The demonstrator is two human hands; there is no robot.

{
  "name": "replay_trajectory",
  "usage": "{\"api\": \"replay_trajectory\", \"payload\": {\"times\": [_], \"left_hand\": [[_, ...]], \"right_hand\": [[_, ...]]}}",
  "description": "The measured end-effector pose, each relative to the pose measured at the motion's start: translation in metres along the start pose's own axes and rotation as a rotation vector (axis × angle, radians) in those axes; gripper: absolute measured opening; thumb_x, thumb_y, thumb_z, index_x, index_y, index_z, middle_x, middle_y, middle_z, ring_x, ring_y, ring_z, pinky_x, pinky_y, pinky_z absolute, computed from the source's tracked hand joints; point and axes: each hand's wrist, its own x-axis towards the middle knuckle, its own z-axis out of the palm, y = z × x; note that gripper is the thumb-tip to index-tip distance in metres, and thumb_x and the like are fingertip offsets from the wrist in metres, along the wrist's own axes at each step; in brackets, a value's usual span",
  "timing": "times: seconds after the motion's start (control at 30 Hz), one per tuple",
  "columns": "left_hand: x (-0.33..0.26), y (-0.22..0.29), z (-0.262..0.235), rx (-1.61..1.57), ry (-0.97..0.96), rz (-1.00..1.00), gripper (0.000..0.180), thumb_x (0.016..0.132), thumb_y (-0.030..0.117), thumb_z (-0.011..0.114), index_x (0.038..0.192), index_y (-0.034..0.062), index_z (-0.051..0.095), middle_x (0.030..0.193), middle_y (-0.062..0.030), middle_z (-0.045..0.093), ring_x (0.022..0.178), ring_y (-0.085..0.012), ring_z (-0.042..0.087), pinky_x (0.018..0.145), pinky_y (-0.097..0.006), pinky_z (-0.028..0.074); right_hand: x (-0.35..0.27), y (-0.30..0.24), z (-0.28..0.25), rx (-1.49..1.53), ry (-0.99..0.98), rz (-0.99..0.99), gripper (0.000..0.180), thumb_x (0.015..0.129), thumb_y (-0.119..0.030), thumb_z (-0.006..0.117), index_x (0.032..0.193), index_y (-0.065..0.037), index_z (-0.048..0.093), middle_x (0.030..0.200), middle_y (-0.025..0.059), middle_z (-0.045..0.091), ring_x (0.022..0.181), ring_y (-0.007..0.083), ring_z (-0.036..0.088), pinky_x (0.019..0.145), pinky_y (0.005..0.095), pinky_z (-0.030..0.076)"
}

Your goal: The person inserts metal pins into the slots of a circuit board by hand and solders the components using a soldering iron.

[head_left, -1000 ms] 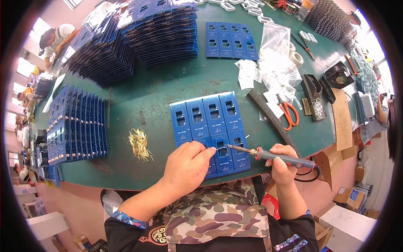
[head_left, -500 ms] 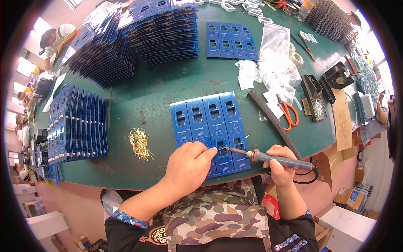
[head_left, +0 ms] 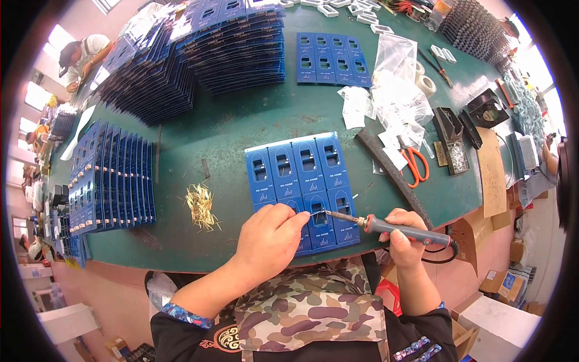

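A person solders a blue circuit board panel [head_left: 304, 184] lying near the front edge of a green table [head_left: 253, 120].

The right hand [head_left: 404, 238] has its fingers closed around a grey-handled soldering iron [head_left: 392, 227], whose tip touches the panel's lower row. The left hand [head_left: 271, 238] rests on the panel's lower left part, fingers pinched together beside the tip; whether they hold anything cannot be told. A small heap of gold pins [head_left: 201, 205] lies just left of the panel. Orange-handled scissors [head_left: 415, 166] lie to the right, and stacks of blue panels [head_left: 111, 178] stand well to the left.
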Motion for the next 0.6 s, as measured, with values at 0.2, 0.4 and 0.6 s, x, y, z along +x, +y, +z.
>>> {"api": "replay_trajectory", "payload": {"times": [0.2, 0.4, 0.6], "left_hand": [[0.0011, 0.0000, 0.0007, 0.015, -0.011, 0.009, 0.027, 0.072, -0.002, 0.067, 0.098, 0.0043, 0.065, 0.080, -0.0073, 0.058, 0.070, -0.0256, 0.057, 0.059, -0.036, 0.047], [0.0018, 0.0001, 0.0010, 0.036, -0.012, 0.022, 0.027, 0.072, -0.002, 0.067, 0.097, 0.0048, 0.065, 0.080, -0.0065, 0.058, 0.069, -0.0254, 0.057, 0.059, -0.036, 0.047], [0.0022, 0.0007, 0.0013, 0.047, -0.032, 0.026, 0.027, 0.072, -0.002, 0.067, 0.098, 0.0049, 0.065, 0.080, -0.0069, 0.058, 0.069, -0.0255, 0.057, 0.059, -0.036, 0.047]], "right_hand": [[0.0048, 0.0020, -0.0053, -0.205, -0.202, -0.124, 0.022, 0.083, -0.014, 0.065, 0.098, 0.002, 0.059, 0.076, 0.0114, 0.057, 0.062, 0.0149, 0.057, 0.058, 0.0250, 0.046], [0.0063, 0.0015, -0.0044, -0.241, -0.216, -0.147, 0.022, 0.083, -0.014, 0.065, 0.097, 0.002, 0.060, 0.076, 0.0111, 0.058, 0.061, 0.0151, 0.057, 0.058, 0.0257, 0.046], [0.0064, 0.0017, -0.0039, -0.264, -0.236, -0.198, 0.022, 0.084, -0.015, 0.065, 0.097, 0.002, 0.060, 0.077, 0.0113, 0.058, 0.061, 0.0150, 0.057, 0.057, 0.0255, 0.046]]}}
